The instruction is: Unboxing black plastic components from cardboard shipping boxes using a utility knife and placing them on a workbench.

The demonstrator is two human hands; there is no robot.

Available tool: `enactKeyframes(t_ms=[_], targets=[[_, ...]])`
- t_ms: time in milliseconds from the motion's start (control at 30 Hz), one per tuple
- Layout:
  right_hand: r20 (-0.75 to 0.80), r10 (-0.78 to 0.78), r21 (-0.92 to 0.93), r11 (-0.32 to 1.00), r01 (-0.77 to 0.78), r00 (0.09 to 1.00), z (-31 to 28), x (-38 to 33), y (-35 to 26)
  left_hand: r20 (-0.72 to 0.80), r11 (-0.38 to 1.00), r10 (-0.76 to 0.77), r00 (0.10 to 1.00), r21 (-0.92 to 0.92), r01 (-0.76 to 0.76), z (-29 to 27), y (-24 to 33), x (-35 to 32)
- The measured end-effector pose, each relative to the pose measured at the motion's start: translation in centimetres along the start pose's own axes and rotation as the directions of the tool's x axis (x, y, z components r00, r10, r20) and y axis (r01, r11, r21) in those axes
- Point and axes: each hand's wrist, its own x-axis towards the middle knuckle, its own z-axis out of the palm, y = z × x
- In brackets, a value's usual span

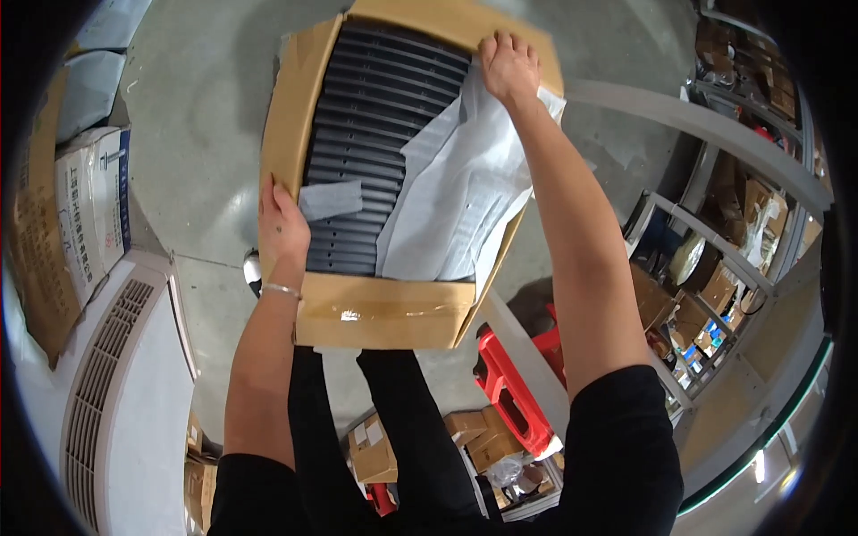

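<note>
An open cardboard box [384,317] is held up in front of me, tilted so that its inside faces me. Rows of dark, slotted bar-like parts [366,116] fill it. White foam sheet [460,192] covers their right side, and a small grey-white strip [331,200] lies across them at the left. My left hand [284,221] is closed on the box's left wall, thumb on the inner side. At the upper right, my right hand [509,67] has its fingers curled over the far rim of the same box.
On the left stand a white unit with a vent grille [107,357] and a printed carton [92,201]. A red plastic-and-metal stand [514,393] is below the box. Shelves with cartons [715,295] line the right, behind a grey frame [706,121].
</note>
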Motion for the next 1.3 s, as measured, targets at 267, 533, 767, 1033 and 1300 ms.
enactKeyframes(t_ms=[267,533,767,1033,1300], targets=[[0.102,-0.108,0.471,0.881,0.047,0.989,-1.9,-30.2,-10.2,-0.019,0.999,-0.036,0.999,0.021,0.036,-0.1,0.3,0.2],[0.129,0.054,0.352,0.931,-0.097,0.990,-1.6,-37.1,-12.1,0.246,0.991,0.131,0.960,-0.021,-0.130,-4.6,-6.0,2.7],[0.054,0.204,0.299,0.931,-0.210,0.978,-4.0,-37.9,-12.0,0.335,0.968,0.127,0.933,-0.247,-0.043,-12.6,-3.6,-5.1],[0.545,0.206,0.412,0.779,-0.473,0.813,-8.3,-59.1,-17.2,0.636,0.953,0.297,0.712,-0.149,-0.264,-11.8,2.4,-12.6],[0.654,0.086,0.265,0.905,-0.334,0.752,12.4,-52.9,-13.8,0.772,-0.001,0.634,-0.038,-0.048,-0.999,2.0,5.4,-16.4]])
